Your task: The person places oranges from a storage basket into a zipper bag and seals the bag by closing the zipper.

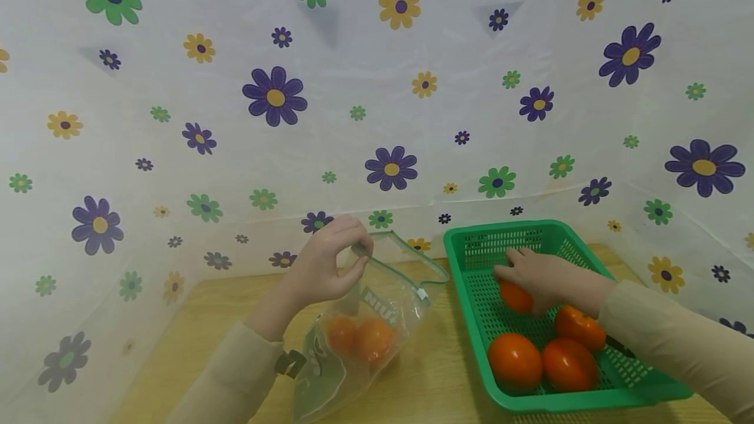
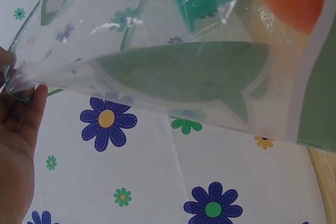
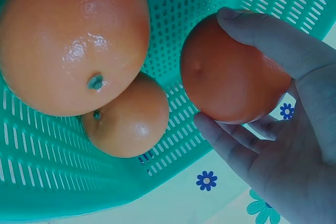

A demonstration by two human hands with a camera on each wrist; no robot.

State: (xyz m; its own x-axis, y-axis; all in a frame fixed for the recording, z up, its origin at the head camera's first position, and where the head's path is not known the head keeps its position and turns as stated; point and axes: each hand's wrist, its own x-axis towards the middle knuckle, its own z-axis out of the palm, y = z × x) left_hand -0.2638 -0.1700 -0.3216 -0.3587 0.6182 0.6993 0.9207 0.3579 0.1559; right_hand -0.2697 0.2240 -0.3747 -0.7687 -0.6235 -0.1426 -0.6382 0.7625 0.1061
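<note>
Right hand (image 1: pixel 544 280) closes round an orange fruit (image 1: pixel 515 296) inside the green basket (image 1: pixel 471 293); left hand (image 1: pixel 326 260) pinches the rim of a clear zip bag (image 1: pixel 377 319).

Two orange fruits (image 1: pixel 359 339) already sit in the bag, which lies on the wooden bench (image 1: pixel 424 378) just left of the basket, its mouth held up and open. Three more fruits (image 1: pixel 544 362) rest loose in the basket's near end, so by this count the work looks under halfway, with four fruits not yet bagged. A flower-print sheet (image 1: pixel 377 84) backs the scene.
</note>
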